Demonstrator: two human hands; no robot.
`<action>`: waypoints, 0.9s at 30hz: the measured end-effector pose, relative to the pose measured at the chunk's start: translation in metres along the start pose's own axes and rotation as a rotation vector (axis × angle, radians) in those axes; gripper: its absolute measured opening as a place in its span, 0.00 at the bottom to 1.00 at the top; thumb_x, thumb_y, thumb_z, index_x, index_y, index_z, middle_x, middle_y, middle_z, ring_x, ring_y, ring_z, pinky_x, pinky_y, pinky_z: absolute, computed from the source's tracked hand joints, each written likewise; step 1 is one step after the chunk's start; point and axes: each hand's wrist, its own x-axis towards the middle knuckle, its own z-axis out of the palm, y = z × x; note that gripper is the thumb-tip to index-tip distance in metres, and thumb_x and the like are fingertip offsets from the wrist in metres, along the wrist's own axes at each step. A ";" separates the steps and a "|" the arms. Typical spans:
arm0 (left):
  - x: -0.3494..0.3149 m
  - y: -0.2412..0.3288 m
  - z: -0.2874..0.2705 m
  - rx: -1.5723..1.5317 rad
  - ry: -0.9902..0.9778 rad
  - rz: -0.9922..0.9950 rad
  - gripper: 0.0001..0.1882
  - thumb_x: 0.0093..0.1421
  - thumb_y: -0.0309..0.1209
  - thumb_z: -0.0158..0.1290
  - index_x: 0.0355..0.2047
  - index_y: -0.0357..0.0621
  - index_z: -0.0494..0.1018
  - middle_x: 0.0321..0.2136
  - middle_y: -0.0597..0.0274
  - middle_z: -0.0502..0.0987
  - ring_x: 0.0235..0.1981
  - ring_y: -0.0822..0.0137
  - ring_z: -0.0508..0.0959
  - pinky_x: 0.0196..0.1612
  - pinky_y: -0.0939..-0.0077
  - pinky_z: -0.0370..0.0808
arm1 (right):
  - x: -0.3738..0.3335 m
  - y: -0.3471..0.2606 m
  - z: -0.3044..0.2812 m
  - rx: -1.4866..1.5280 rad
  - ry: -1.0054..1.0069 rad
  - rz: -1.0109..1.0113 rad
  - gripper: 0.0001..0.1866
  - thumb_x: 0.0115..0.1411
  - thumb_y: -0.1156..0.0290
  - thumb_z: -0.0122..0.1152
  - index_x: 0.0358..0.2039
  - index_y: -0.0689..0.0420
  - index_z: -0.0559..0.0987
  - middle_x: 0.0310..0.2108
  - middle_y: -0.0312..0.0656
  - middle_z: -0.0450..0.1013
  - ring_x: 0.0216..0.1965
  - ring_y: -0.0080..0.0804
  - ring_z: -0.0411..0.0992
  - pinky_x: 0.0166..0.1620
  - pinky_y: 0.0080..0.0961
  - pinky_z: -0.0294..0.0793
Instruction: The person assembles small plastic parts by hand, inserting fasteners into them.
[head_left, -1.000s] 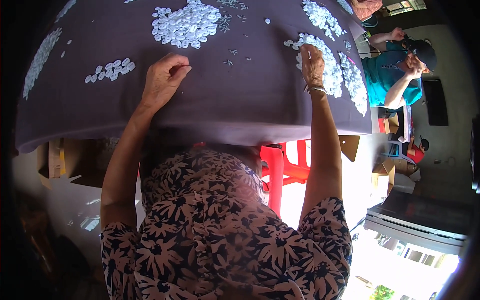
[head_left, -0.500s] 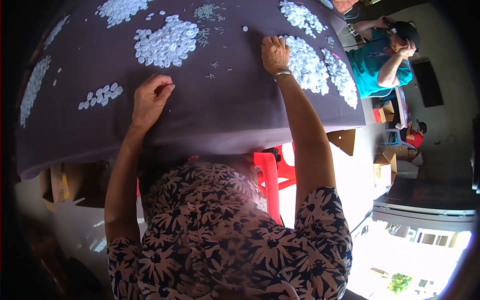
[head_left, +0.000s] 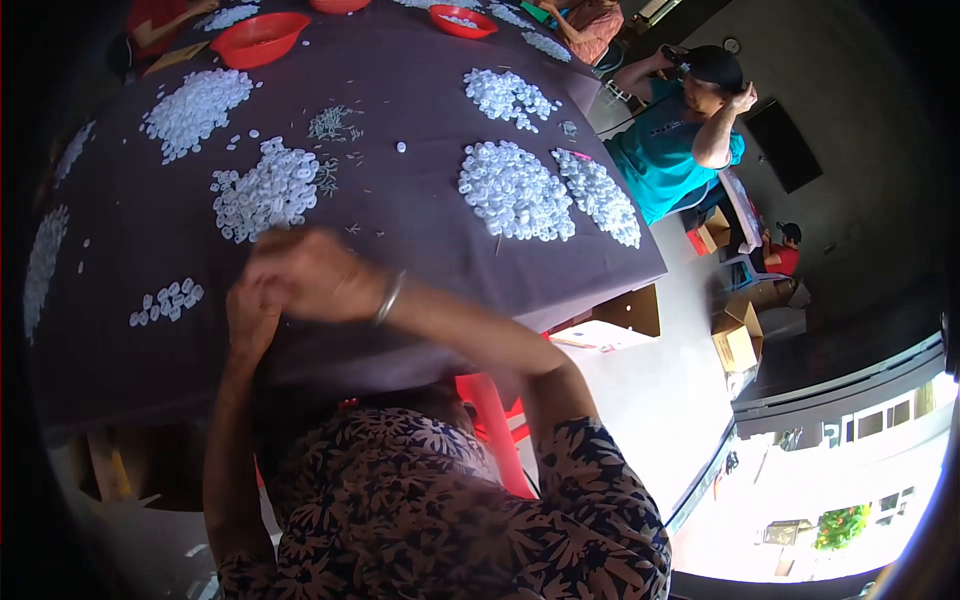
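Note:
My right hand [head_left: 318,274], blurred and with a bangle at the wrist, is curled closed against my left hand [head_left: 252,312]. The left fingers are closed too, partly covered by the right hand. Whatever lies between the fingertips is too small or hidden to make out. Just beyond them is a pile of small white oval plastic pieces [head_left: 265,190], with thin grey-green pins [head_left: 327,177] scattered along its right side. A small group of white oval pieces [head_left: 166,302] lies left of my left hand. Farther right is a larger pile of white pieces [head_left: 515,192].
More white piles lie on the dark tablecloth [head_left: 420,260], one at the far left [head_left: 200,112]. Red basins [head_left: 260,42] stand at the far side. A person in teal [head_left: 655,160] sits to the right; others sit farther off. Cardboard boxes [head_left: 738,340] are on the floor.
My right hand has left the right-hand pile and come across to meet my left hand. The view has shifted, showing more of the table's far side.

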 end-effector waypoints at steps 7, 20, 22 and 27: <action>0.008 0.011 -0.008 -0.049 0.020 0.034 0.03 0.54 0.22 0.54 0.29 0.36 0.72 0.23 0.65 0.72 0.24 0.77 0.70 0.29 0.82 0.67 | 0.022 -0.177 0.258 1.088 -0.118 -0.924 0.12 0.54 0.61 0.57 0.28 0.56 0.77 0.24 0.37 0.73 0.24 0.35 0.70 0.30 0.30 0.70; 0.007 0.008 -0.010 -0.048 0.056 0.054 0.02 0.54 0.22 0.54 0.28 0.37 0.72 0.22 0.66 0.70 0.23 0.78 0.69 0.27 0.82 0.66 | 0.017 -0.201 0.329 1.111 -0.214 -0.843 0.11 0.54 0.61 0.58 0.27 0.57 0.77 0.23 0.37 0.72 0.24 0.35 0.70 0.30 0.30 0.69; 0.004 0.008 -0.010 -0.049 0.060 0.049 0.02 0.54 0.22 0.54 0.27 0.37 0.72 0.22 0.66 0.70 0.23 0.78 0.69 0.27 0.82 0.66 | 0.015 -0.206 0.330 1.125 -0.231 -0.832 0.11 0.53 0.61 0.58 0.27 0.57 0.77 0.23 0.37 0.72 0.24 0.35 0.70 0.30 0.30 0.69; 0.007 0.010 -0.007 -0.050 0.053 0.062 0.03 0.52 0.22 0.55 0.27 0.38 0.72 0.22 0.63 0.70 0.21 0.72 0.70 0.26 0.79 0.67 | 0.018 -0.203 0.317 1.118 -0.260 -0.794 0.11 0.53 0.61 0.58 0.27 0.57 0.76 0.23 0.38 0.72 0.23 0.36 0.70 0.29 0.31 0.69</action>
